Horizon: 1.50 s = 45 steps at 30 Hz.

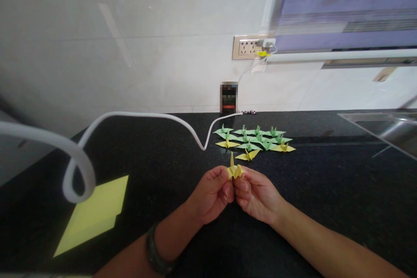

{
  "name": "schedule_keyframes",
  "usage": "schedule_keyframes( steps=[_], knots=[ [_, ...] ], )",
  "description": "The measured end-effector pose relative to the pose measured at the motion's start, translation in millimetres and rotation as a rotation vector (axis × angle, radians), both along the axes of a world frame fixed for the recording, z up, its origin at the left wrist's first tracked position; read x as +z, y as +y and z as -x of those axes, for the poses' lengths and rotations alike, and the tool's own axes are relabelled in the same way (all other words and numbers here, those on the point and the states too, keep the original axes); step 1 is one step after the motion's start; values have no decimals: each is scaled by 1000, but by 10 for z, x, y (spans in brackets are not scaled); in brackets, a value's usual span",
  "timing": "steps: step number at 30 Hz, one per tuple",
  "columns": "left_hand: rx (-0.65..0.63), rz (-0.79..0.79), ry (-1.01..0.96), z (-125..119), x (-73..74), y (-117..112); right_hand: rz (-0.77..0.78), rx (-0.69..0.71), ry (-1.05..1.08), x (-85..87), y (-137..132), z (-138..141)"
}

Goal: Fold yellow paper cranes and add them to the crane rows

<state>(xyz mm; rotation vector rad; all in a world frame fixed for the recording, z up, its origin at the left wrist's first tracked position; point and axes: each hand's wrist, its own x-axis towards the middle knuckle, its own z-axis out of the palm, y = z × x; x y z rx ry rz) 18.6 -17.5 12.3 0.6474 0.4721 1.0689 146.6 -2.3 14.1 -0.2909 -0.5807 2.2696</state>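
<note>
Between my two hands is a small yellow paper crane (235, 172), held just above the dark countertop. My left hand (213, 191) pinches its left side between thumb and fingers. On the other side, my right hand (259, 193) grips it the same way, fingers curled beneath. One thin point of the crane sticks up, and its lower part is hidden by my fingers. Just beyond my hands sit several green paper cranes (259, 137) in loose rows. Three finished yellow cranes stand with them, the nearest yellow crane (248, 155) right behind the held one.
Yellow paper sheets (100, 210) lie on the black countertop (156, 156) at left. A white cable (146, 115) loops across the left side toward a phone-like device (229, 97) leaning on the wall. A wall socket (249, 47) is above; a metal sink (391, 132) is at right.
</note>
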Motion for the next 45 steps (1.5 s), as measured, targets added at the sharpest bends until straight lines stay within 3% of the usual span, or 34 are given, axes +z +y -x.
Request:
schedule_keyframes(
  steps=[21, 24, 28, 33, 39, 45],
  knots=[
    [60, 9, -94, 12, 33, 58, 56, -58, 53, 19, 86, -43],
    [116, 24, -109, 74, 80, 89, 65, -133, 39, 55, 126, -87],
    [220, -26, 79, 105, 88, 115, -9, -296, -96, 37, 130, -71],
    [316, -138, 412, 72, 12, 138, -131, -274, -331, -46, 63, 18],
    [314, -86, 485, 108, -20, 199, -124, -196, -414, -82, 66, 20],
    [369, -25, 413, 169, -27, 249, -220, -210, -554, -109, 106, 0]
  ],
)
